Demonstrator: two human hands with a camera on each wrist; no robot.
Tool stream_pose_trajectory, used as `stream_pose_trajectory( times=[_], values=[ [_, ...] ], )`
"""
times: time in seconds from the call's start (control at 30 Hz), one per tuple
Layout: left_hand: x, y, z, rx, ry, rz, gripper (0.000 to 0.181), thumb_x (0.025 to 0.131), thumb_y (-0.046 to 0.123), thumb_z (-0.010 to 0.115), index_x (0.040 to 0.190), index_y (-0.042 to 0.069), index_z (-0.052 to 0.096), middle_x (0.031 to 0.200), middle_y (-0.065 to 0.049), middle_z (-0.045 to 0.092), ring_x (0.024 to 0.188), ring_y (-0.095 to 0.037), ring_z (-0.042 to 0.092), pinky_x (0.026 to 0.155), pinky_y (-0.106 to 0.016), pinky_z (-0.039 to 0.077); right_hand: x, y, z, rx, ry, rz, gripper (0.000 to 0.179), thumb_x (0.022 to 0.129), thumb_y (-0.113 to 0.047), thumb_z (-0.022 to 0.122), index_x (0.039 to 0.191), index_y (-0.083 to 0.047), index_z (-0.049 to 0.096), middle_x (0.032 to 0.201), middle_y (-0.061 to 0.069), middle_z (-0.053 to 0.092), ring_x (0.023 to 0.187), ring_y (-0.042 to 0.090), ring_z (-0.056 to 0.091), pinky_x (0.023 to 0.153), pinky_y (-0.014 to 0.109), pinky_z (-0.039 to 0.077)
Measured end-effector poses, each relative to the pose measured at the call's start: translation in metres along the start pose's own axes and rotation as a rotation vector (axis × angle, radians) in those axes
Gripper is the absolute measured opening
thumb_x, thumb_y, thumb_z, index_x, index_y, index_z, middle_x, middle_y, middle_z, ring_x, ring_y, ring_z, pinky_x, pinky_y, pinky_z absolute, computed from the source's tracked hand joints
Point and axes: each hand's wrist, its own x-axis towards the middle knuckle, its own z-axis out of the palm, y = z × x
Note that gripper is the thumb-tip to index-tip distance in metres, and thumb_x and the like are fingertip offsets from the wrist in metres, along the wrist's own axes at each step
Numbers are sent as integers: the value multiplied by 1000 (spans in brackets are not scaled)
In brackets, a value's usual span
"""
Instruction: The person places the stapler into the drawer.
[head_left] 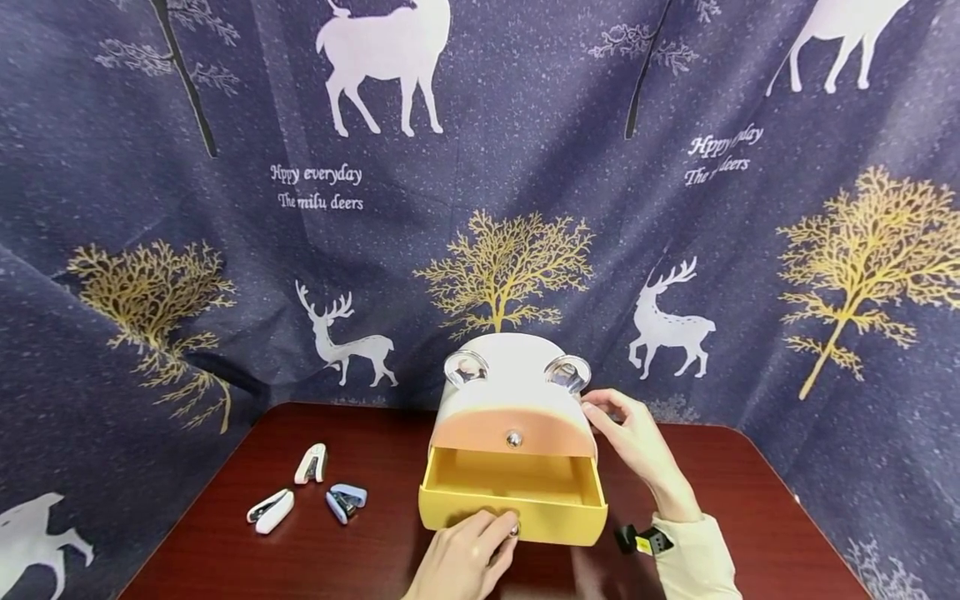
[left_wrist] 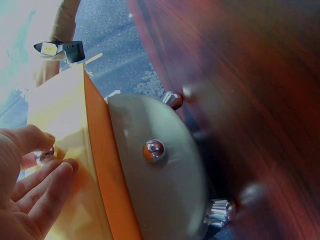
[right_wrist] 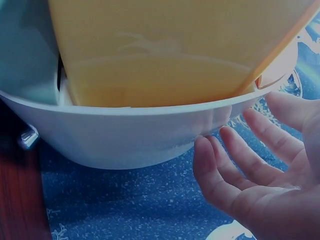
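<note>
Now the yellow drawer [head_left: 558, 522] stands open, your left hand [head_left: 467, 552] pinching its knob [head_left: 514, 530], right hand [head_left: 636, 437] relaxed beside the desktop cabinet [head_left: 513, 379], three mini staplers [head_left: 274, 512] outside near the tabletop's left edge [head_left: 212, 504].

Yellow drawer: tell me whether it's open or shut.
Open: the yellow drawer juts out past the orange panel above, with its inside showing.

In the head view, the left hand [head_left: 463, 553] is partly covering the polished silver ball knob [head_left: 514, 529] on the yellow rectangular drawer [head_left: 558, 522]; the lower edge is cropping this hand's wrist. A crease in the dark blue cloth [head_left: 510, 167] is hiding letters of the white printed slogan [head_left: 723, 155] at right. The yellow label [head_left: 643, 545] is appearing illegibly small.
</note>
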Motion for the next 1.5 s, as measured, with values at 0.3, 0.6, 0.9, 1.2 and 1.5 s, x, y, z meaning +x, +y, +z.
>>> stream_pose_trajectory(
  times=[0.3, 0.6, 0.9, 1.2, 1.5],
  values=[
    [-3, 10, -3, 13, 28, -15, 25, 102, 26, 44, 98, 17, 67, 78, 11, 56, 63, -2, 56, 55, -11, 44, 2, 1, 1, 63, -30, 14, 26, 96, -22, 65, 114, -3, 66, 94, 8, 69, 84, 18, 66, 76, 29, 52],
    [-4, 14, -4, 54, 51, 8, 26, 102, 25, 44, 97, 18, 68, 75, 11, 54, 59, -1, 52, 52, -10, 41, -5, -31, -3, 45, -46, 17, 23, 96, -10, 61, 114, 4, 64, 94, 12, 68, 83, 17, 66, 76, 29, 53],
    [-7, 23, -11, 15, 0, -21, 27, 102, 27, 42, 98, 18, 66, 72, 11, 48, 56, 2, 42, 52, -6, 33, -9, -36, -3, 60, -41, 51, 22, 97, -10, 61, 114, 5, 64, 95, 14, 68, 82, 17, 66, 75, 28, 54],
    [-8, 26, -13, -4, 13, -32, 25, 102, 26, 43, 98, 17, 67, 73, 12, 47, 57, 2, 41, 53, -5, 32, -9, -34, -3, 60, -42, 35, 23, 97, -9, 61, 114, 5, 63, 97, 14, 68, 84, 17, 66, 75, 29, 54],
    [-9, 29, -12, -42, 17, -8, 21, 102, 23, 46, 97, 16, 66, 73, 13, 47, 58, 3, 43, 52, -3, 31, -8, -35, -3, 43, -39, 24, 22, 96, -10, 61, 113, 4, 64, 93, 12, 68, 81, 18, 65, 74, 29, 53]
  ],
)
